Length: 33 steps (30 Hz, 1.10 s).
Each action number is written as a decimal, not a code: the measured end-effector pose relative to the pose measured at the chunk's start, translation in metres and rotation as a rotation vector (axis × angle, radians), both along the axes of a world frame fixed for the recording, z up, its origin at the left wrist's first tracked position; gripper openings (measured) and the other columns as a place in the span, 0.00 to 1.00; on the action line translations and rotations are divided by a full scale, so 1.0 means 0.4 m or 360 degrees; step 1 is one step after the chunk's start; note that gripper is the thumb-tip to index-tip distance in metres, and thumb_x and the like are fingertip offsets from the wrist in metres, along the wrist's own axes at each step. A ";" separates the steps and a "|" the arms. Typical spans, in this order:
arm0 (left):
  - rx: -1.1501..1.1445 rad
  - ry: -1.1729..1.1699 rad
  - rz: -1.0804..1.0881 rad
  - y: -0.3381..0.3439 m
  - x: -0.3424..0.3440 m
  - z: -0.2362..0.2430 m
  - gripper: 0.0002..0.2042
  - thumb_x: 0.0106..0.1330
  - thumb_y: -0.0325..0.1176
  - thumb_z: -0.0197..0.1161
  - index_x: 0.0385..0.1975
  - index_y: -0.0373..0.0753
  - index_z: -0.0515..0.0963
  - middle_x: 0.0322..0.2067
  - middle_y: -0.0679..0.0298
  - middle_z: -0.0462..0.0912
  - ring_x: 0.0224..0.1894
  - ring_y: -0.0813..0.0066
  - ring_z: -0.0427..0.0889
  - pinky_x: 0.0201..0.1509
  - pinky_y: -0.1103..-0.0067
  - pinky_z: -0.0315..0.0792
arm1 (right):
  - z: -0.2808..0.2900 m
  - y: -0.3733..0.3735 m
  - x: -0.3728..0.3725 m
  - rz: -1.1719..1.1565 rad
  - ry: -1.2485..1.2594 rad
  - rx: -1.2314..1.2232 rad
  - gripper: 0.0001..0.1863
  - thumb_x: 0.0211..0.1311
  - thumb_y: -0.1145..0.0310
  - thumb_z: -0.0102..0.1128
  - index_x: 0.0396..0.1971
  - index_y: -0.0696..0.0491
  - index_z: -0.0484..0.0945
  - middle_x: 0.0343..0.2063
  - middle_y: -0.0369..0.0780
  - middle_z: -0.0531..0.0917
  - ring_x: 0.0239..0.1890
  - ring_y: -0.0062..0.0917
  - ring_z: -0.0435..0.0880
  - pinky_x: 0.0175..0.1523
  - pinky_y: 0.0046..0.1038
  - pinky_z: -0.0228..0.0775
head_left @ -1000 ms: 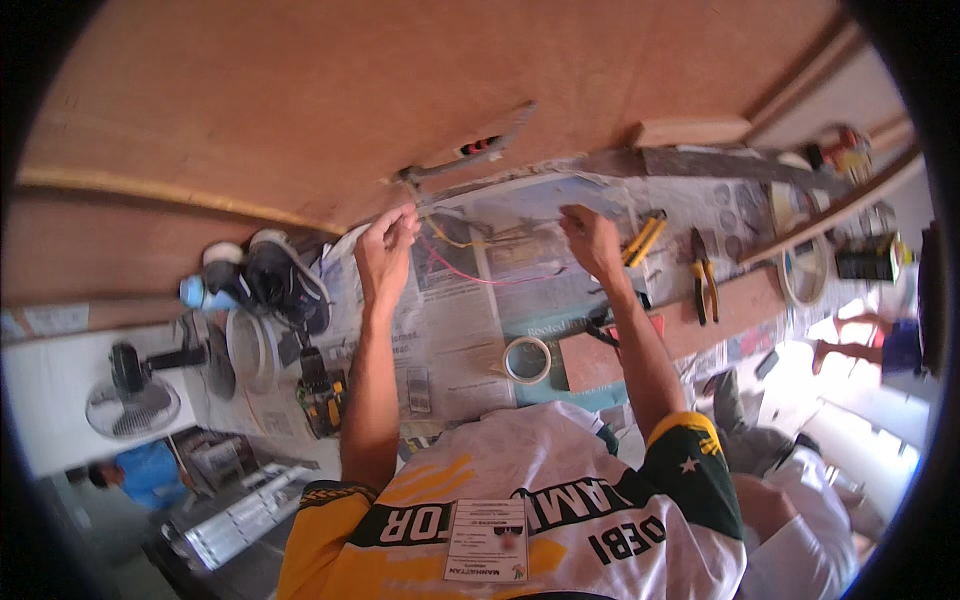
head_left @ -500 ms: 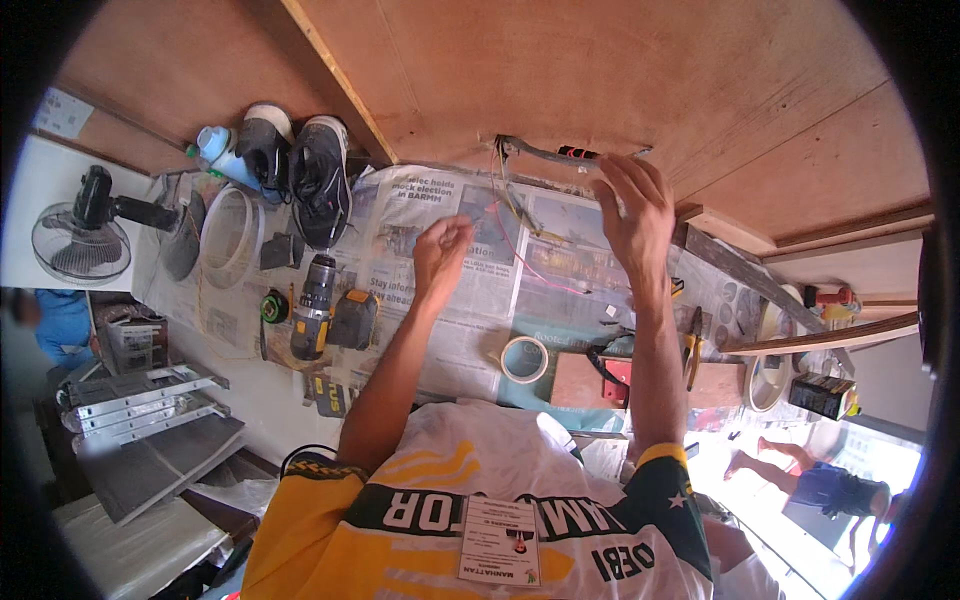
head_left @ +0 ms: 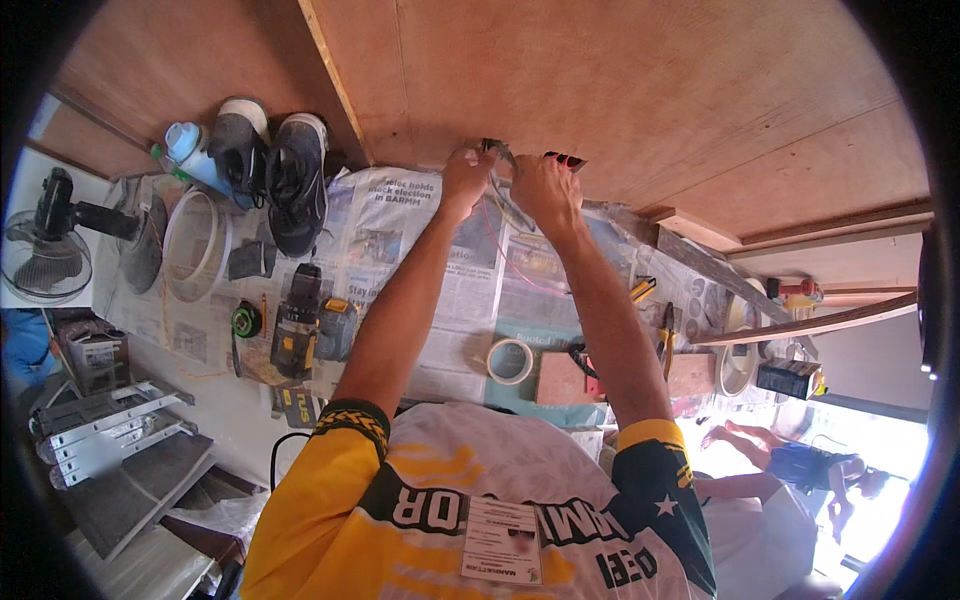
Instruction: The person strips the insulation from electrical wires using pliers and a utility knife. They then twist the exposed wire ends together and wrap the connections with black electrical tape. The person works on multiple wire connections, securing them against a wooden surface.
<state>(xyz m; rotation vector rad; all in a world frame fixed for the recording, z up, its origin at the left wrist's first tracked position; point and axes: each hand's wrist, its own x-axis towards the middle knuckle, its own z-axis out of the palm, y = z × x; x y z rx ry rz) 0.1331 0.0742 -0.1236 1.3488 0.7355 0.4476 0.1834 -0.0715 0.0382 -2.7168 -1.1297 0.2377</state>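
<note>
My left hand (head_left: 466,182) is closed at the wooden panel's lower edge, its fingertips pinching the dark end of a grey cable (head_left: 506,153). Beside it, my right hand (head_left: 546,192) has its fingers curled over the same cable, partly hiding it. Thin coloured wires (head_left: 492,222), one of them pink, hang between my forearms over the newspaper. Just right of my right hand, a dark slot (head_left: 568,160) with red bits in it shows in the panel (head_left: 640,90).
Newspaper (head_left: 400,200) covers the worktop. Shoes (head_left: 297,190), a cordless drill (head_left: 297,325) and a tape measure (head_left: 245,320) lie left. A tape roll (head_left: 510,361), a wooden board (head_left: 695,375) and pliers (head_left: 666,338) lie nearer and right. Another person (head_left: 800,465) is at far right.
Both hands have moved up to the panel edge and come together at the cable. The left rose from over the newspaper; the right shifted left. The view has shifted slightly.
</note>
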 end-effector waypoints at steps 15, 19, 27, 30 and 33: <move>-0.0500 -0.0466 -0.0367 -0.011 -0.023 0.034 0.12 0.77 0.39 0.62 0.42 0.34 0.80 0.26 0.63 0.81 0.26 0.76 0.79 0.27 0.74 0.74 | -0.151 0.129 0.055 -0.0146 0.0078 0.0097 0.19 0.67 0.59 0.65 0.39 0.63 0.88 0.38 0.62 0.87 0.45 0.54 0.89 0.49 0.50 0.82; -0.0492 -0.0301 -0.0214 0.004 -0.041 0.037 0.08 0.78 0.34 0.61 0.42 0.35 0.79 0.26 0.66 0.80 0.25 0.80 0.78 0.27 0.78 0.75 | -0.145 0.069 0.098 0.0196 -0.0060 0.0311 0.18 0.66 0.59 0.67 0.38 0.61 0.88 0.37 0.59 0.88 0.44 0.53 0.89 0.50 0.48 0.81; -0.0163 -0.0012 -0.0146 -0.003 -0.050 0.066 0.12 0.78 0.39 0.60 0.39 0.35 0.80 0.26 0.68 0.81 0.24 0.78 0.79 0.28 0.77 0.77 | -0.133 -0.040 0.108 0.0129 0.0106 0.0354 0.11 0.65 0.67 0.65 0.39 0.59 0.88 0.37 0.57 0.88 0.43 0.54 0.89 0.48 0.49 0.80; -0.0095 0.0127 -0.0110 -0.017 -0.061 0.070 0.13 0.78 0.39 0.59 0.38 0.35 0.82 0.24 0.67 0.80 0.23 0.77 0.78 0.29 0.76 0.78 | -0.155 -0.072 0.073 0.0169 0.0290 0.0479 0.11 0.64 0.67 0.65 0.38 0.59 0.88 0.35 0.56 0.89 0.41 0.49 0.91 0.47 0.47 0.82; -0.0365 -0.0259 -0.0056 -0.080 -0.047 0.057 0.14 0.79 0.41 0.60 0.36 0.39 0.84 0.26 0.69 0.81 0.24 0.77 0.77 0.28 0.74 0.75 | -0.123 -0.063 0.055 -0.0047 0.0808 0.0493 0.13 0.65 0.65 0.66 0.38 0.61 0.87 0.32 0.53 0.90 0.39 0.42 0.93 0.47 0.43 0.82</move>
